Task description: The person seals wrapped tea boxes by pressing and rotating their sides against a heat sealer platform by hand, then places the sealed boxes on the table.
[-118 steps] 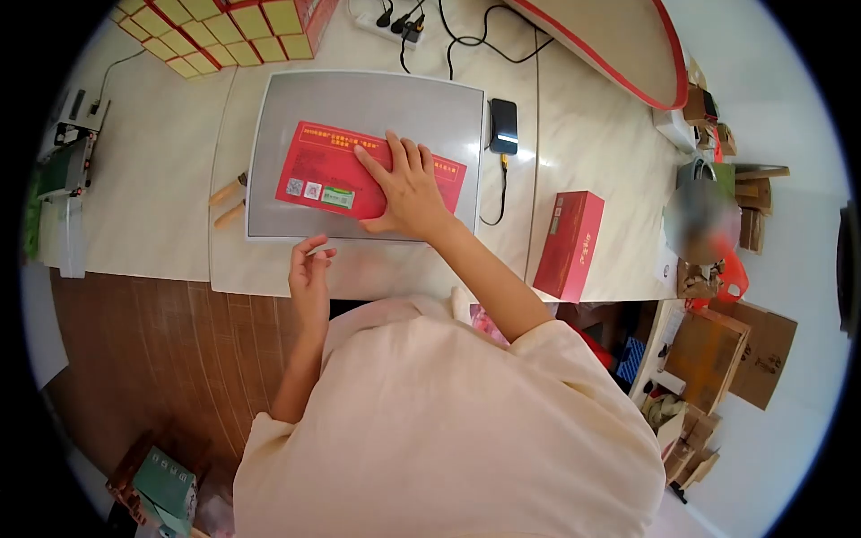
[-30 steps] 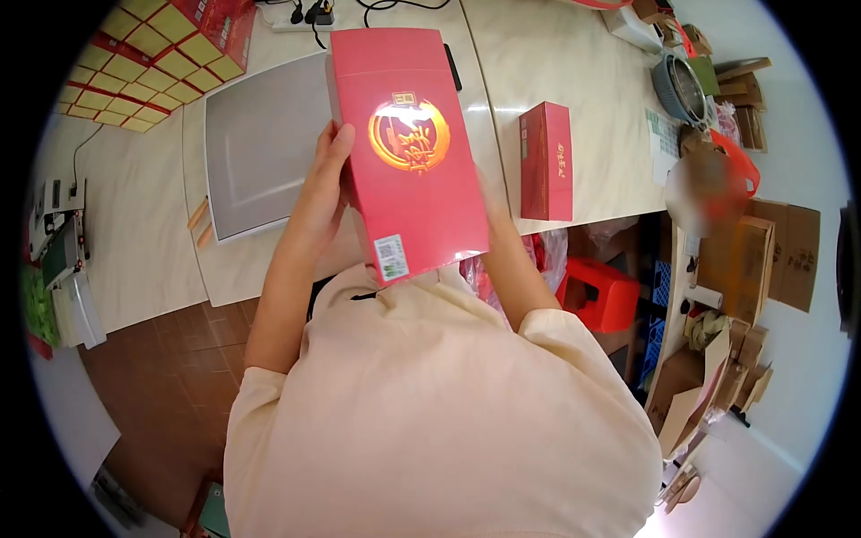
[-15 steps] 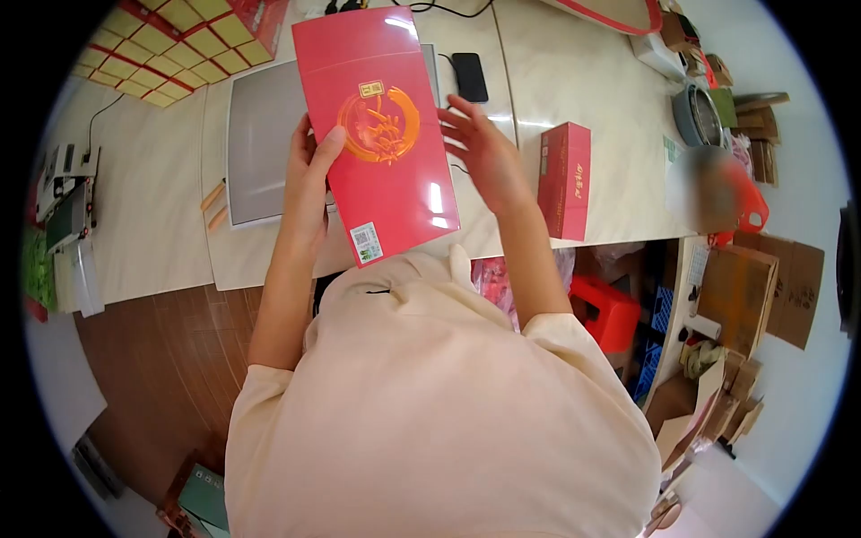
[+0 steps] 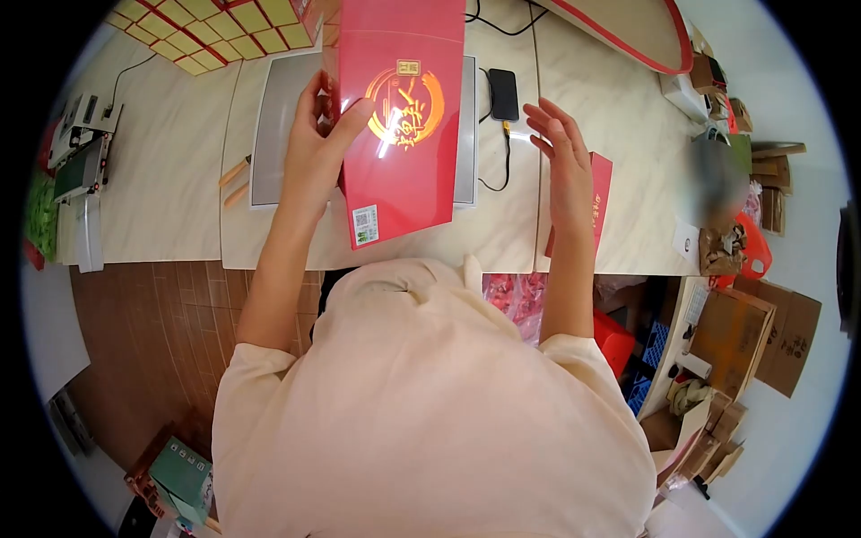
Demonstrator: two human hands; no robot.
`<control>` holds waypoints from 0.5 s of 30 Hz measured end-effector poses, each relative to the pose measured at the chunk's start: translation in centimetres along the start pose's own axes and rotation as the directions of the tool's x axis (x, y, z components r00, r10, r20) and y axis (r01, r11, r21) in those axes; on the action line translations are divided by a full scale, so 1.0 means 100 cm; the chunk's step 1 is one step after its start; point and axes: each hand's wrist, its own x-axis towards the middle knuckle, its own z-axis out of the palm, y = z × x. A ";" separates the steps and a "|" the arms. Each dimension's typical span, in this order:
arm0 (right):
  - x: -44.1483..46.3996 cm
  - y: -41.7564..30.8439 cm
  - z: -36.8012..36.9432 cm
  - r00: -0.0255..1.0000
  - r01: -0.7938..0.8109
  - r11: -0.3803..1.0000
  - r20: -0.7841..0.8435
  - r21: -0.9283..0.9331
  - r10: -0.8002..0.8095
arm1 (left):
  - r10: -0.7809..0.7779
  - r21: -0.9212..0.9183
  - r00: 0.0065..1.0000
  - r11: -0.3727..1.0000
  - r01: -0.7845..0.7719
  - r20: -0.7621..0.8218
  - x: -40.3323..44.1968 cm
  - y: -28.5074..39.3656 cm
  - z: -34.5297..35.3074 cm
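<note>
Box, raised over the grey panel on the surface, looks to be stiff, glossy card, probably light but slick on its face, so its long sides seem the best hold. The left hand is clamped on its left side, thumb across the front. The right hand, empty, fingers parted, is well apart, partly covering the other box; half a second ago it was just beside the raised one's right edge.
</note>
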 end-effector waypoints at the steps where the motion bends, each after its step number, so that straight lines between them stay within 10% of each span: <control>1: -0.002 -0.004 0.000 0.999 0.034 0.998 -0.013 -0.053 -0.035 | 0.019 0.018 1.000 1.000 -0.019 0.010 0.001 0.000 0.002; 9: 0.004 -0.031 -0.060 0.966 0.257 0.964 -0.020 0.059 -0.257 | 0.326 0.425 0.825 0.735 -0.528 0.461 -0.021 0.023 0.017; 12: -0.002 -0.039 -0.084 0.964 0.095 0.984 0.261 -0.148 -0.054 | 0.382 0.275 0.479 0.478 -0.835 0.790 -0.029 0.008 0.027; 15: -0.019 -0.025 -0.083 0.749 -0.113 0.914 0.570 -0.390 0.336 | 0.521 0.153 0.162 0.059 -0.986 0.838 -0.046 -0.038 0.048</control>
